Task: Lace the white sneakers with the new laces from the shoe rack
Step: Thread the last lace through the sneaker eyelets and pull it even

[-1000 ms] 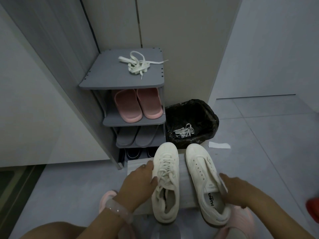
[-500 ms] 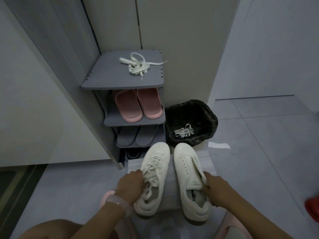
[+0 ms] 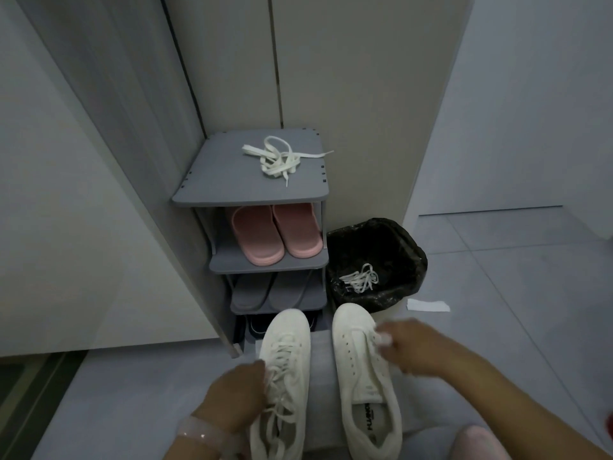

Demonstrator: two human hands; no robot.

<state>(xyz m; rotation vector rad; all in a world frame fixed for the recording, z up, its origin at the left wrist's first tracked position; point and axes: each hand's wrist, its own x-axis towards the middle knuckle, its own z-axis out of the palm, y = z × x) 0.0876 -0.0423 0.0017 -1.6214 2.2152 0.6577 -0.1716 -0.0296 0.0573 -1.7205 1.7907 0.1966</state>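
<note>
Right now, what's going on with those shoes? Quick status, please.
Left hand on the laced sneaker; right hand blurred over the unlaced sneaker, grip unclear. New laces lie on the rack top. Nothing in the way.

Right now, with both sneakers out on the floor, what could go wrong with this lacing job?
The new laces lie tangled on the shoe rack, so pulling one could drag the rest off. The old laces in the bin look much alike and could be taken by mistake. The left sneaker is still laced, while the right sneaker shows bare eyelets.
</note>
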